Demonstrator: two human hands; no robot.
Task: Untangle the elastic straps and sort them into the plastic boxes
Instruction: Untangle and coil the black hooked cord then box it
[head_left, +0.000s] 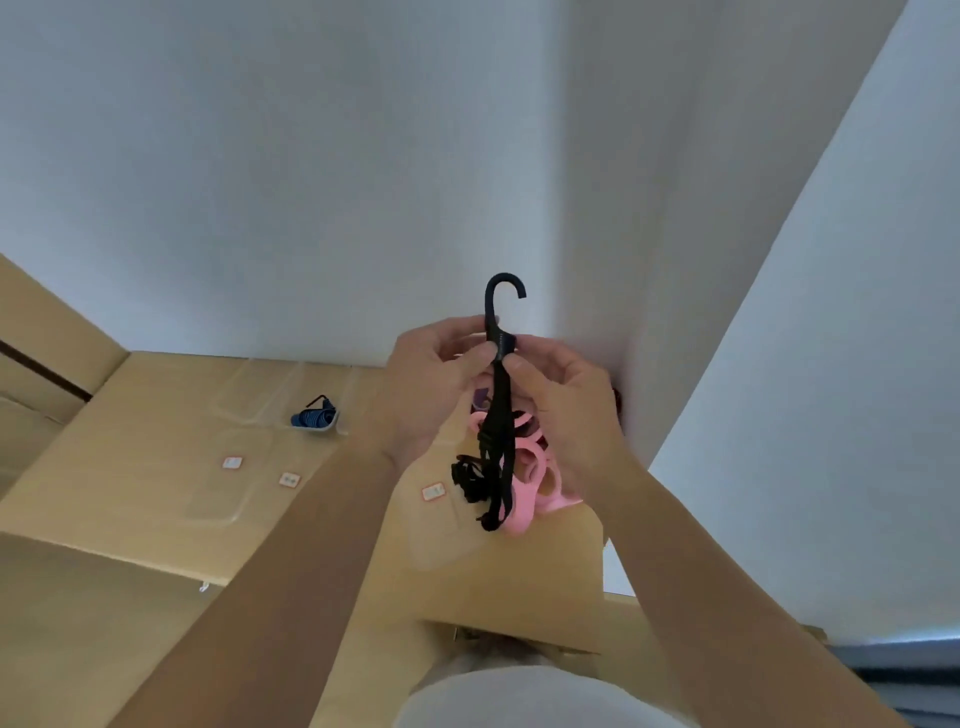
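We see both hands raised in front of a white wall (311, 156), meeting on one black elastic strap (500, 415) that is held upright above the far right part of the wooden tabletop (145, 441). The left hand (436, 384) pinches the strap's collar just under its hook (498, 296) with thumb and fingertips, and the right hand (566, 410) pinches the same spot from the other side, its remaining fingers curled loosely. The hook stands clear above both hands with its open end turned right. Below the grip the black strap hangs down in doubled lengths and ends in a small knotted bunch on its left. Directly behind it we make out a heap of pink straps (540, 483), but we cannot tell whether they touch the black one. Well to the left, a clear plastic box (340, 423) on the tabletop holds a rolled blue strap (313, 417). Nearer to us lie more clear boxes (218, 499), hard to outline, marked by small white-and-red stickers (232, 462).
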